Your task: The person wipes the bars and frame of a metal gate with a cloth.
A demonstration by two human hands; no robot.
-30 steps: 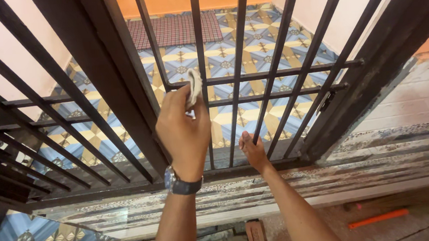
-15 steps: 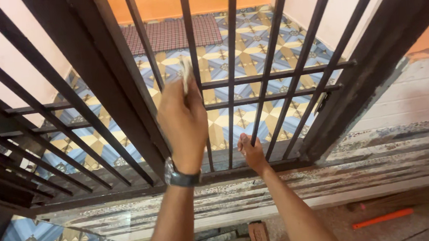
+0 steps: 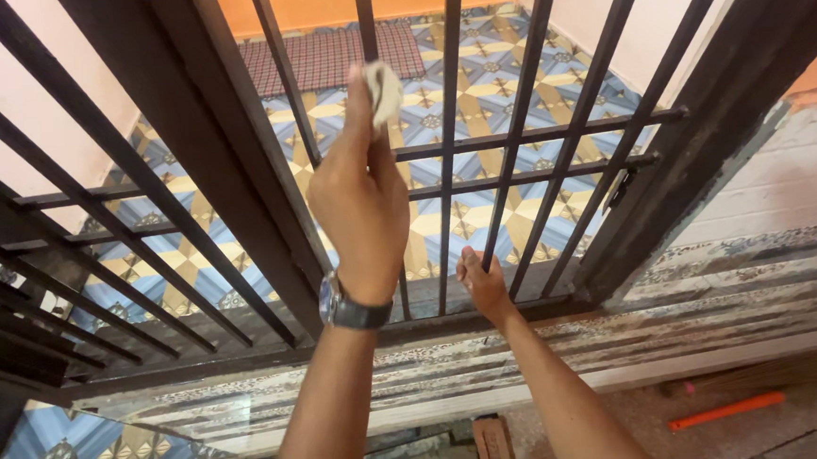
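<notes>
We had the left hand (image 3: pixel 361 199) pinched on a rag (image 3: pixel 383 89) against a gate (image 3: pixel 235 174) bar, above its crossbars; the right hand (image 3: pixel 483 282) gripped a lower bar; the loose pinch could drop the rag through the gate.

No packages, labels, signs or screens show here — only bars, tiles and steps, all unmarked.
</notes>
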